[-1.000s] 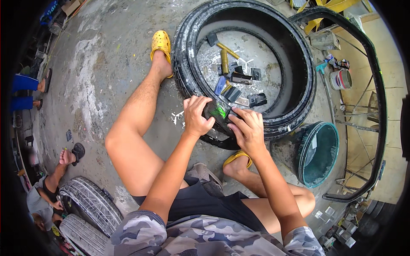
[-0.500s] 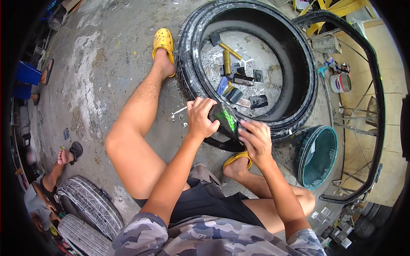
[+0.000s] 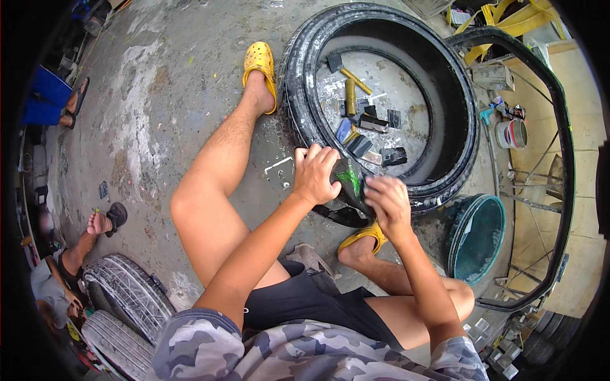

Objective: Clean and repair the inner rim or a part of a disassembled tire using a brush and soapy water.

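Black panel with green streaks (image 3: 349,179): at the near edge of the tire (image 3: 302,82), between the two hands.
Left hand (image 3: 316,174): grip closed on the panel's left side, apparently bracing it.
Right hand (image 3: 389,202): blurred at the panel's right side, fingers curled; cannot tell whether they hold anything.
Inside the tire: brass-coloured cylinder (image 3: 351,97) and blue block (image 3: 344,130) among dark pieces.
Step in hand: seemingly working the panel's surface.
Next move calls for: probably a steady left grip and even right-hand pressure.
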Motion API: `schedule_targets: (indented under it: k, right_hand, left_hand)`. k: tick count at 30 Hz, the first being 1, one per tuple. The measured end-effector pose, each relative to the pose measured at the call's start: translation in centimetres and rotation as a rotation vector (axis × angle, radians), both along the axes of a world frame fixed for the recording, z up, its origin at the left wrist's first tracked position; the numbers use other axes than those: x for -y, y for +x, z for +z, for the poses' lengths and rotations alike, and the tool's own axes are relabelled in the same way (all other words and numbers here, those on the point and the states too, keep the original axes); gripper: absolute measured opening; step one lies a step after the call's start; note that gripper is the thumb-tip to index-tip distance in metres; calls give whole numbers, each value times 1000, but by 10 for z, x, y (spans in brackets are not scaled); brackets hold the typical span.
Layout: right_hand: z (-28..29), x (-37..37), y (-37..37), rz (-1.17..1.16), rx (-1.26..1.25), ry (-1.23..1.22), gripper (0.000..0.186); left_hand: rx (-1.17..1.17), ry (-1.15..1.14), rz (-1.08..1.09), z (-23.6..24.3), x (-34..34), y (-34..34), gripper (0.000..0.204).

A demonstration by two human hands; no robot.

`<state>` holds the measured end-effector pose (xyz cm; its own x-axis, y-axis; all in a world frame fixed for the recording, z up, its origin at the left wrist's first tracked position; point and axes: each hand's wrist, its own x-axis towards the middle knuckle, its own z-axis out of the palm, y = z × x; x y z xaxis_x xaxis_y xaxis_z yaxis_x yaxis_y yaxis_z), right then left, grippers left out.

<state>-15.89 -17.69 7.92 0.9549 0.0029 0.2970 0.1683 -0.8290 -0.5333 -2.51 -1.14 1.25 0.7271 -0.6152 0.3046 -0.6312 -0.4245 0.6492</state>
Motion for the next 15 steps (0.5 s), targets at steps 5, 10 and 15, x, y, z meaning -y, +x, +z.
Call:
schedule_targets:
  k: [5, 10, 15]
  right_hand:
    - [0, -7, 19, -51, 15, -2, 23]
    - [1, -5, -7, -10, -17, -104, 24]
    - [-1, -16, 29, -123, 47, -55, 23]
  left_hand:
    - [-2, -16, 17, 2, -4, 2, 43]
    - [-6, -40, 13, 1, -2, 4, 43]
    - [-2, -75, 6, 0, -3, 2, 42]
